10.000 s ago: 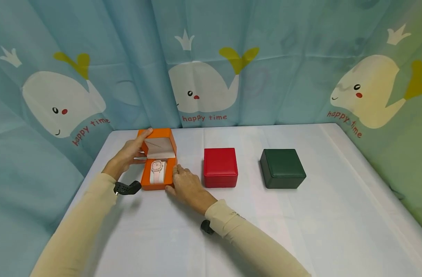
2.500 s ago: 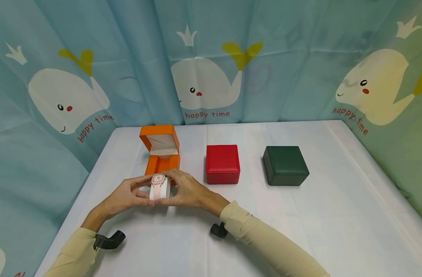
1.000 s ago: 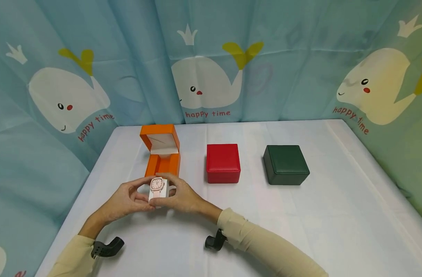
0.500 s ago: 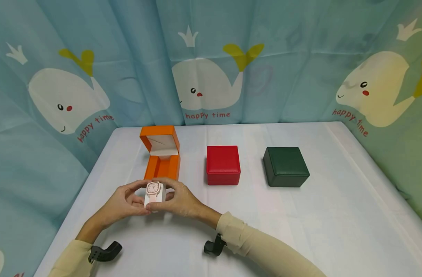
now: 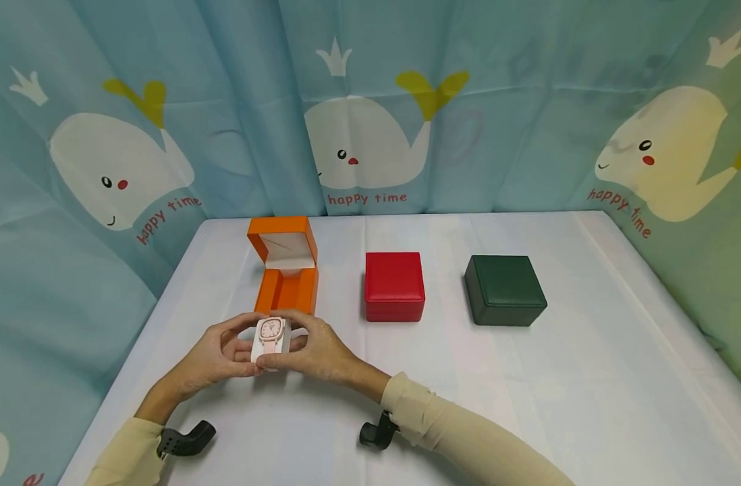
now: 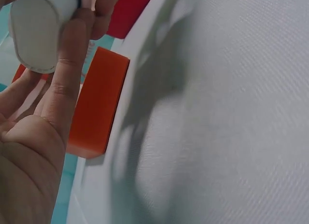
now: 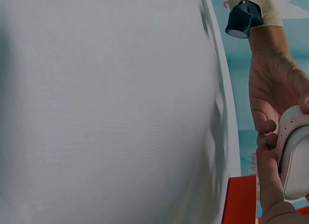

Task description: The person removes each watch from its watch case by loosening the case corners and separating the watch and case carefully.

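A pink-strapped wristwatch is wrapped round a white watch cushion. My left hand holds its left side, fingers behind and thumb in front. On the other side my right hand grips it between thumb and fingers. Both hands hold the watch above the table, face tilted up. Just behind them stands an orange watch box with its lid raised and its cushion slot bare. In the right wrist view the pink strap curves round the cushion, partly cut off by the frame.
A closed red box stands right of the orange one. Farther right sits a closed dark green box. All rest on a white-covered table, backed by a blue whale-print curtain.
Ten seconds ago the watch lay in the orange box. Both hands since lifted it out on its cushion and brought it nearer and slightly left. Over the last half second it barely moved.
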A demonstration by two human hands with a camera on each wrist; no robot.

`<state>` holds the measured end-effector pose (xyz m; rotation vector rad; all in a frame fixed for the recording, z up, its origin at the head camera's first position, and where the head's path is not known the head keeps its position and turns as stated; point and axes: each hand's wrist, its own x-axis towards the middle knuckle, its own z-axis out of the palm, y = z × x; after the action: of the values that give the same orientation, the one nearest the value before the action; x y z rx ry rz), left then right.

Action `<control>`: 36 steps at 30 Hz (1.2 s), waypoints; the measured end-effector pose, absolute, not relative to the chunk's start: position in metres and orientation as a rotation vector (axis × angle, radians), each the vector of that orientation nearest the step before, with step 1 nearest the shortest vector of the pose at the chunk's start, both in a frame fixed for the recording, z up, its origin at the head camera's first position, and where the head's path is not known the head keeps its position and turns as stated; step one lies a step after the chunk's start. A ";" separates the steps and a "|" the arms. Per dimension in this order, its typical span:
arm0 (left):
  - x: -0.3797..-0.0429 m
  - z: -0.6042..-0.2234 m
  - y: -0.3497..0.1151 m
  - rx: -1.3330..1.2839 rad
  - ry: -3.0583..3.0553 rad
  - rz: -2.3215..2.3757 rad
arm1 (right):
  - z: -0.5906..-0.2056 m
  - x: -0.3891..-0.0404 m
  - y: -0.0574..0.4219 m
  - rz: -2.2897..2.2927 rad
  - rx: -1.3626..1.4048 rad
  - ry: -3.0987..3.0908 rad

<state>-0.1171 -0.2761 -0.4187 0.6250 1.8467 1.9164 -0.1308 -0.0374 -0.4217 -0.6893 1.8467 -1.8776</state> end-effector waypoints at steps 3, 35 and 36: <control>-0.118 -0.419 -0.276 0.640 1.834 1.924 | -0.422 -0.130 -0.037 -1.890 -0.687 1.847; -0.118 -0.418 -0.276 0.646 1.841 1.879 | -0.424 -0.122 -0.036 -1.875 -0.697 1.892; -0.118 -0.417 -0.276 0.632 1.832 1.881 | -0.424 -0.122 -0.037 -1.878 -0.699 1.886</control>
<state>-0.1180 -0.2762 -0.4174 0.6322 1.8320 1.8813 -0.1217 -0.0366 -0.4239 -0.6988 1.8862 -1.8780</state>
